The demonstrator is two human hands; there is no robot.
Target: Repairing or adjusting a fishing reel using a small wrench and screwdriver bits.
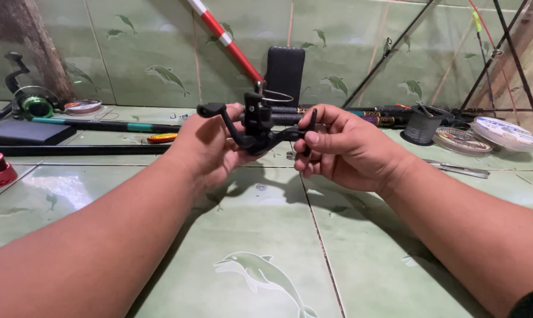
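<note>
**A:** What am I holding out there?

**B:** From my seat, a black fishing reel (257, 126), raised above the floor between both hands, about the middle of the view. Its body is matte black with a crank arm sticking up to the left, ending in a small knob, and a thin wire bail curving off its top right.

**A:** And the grip?

**B:** My left hand (210, 150) is wrapped round the reel's body from the left, fingers closed on it. My right hand (340, 147) pinches the reel's right end, thumb and forefinger narrow on a dark part there.

**A:** The surface below?

**B:** Glossy green floor tiles (260, 235) printed with dolphins; the same tiles run up the wall (154, 53). Along the wall lie dark fishing rods (101, 125), and a red-and-white rod (228, 41) leans against it. A green-spooled reel (35, 103) sits far left, clear line spools (505, 132) far right, well apart from my hands.
</note>
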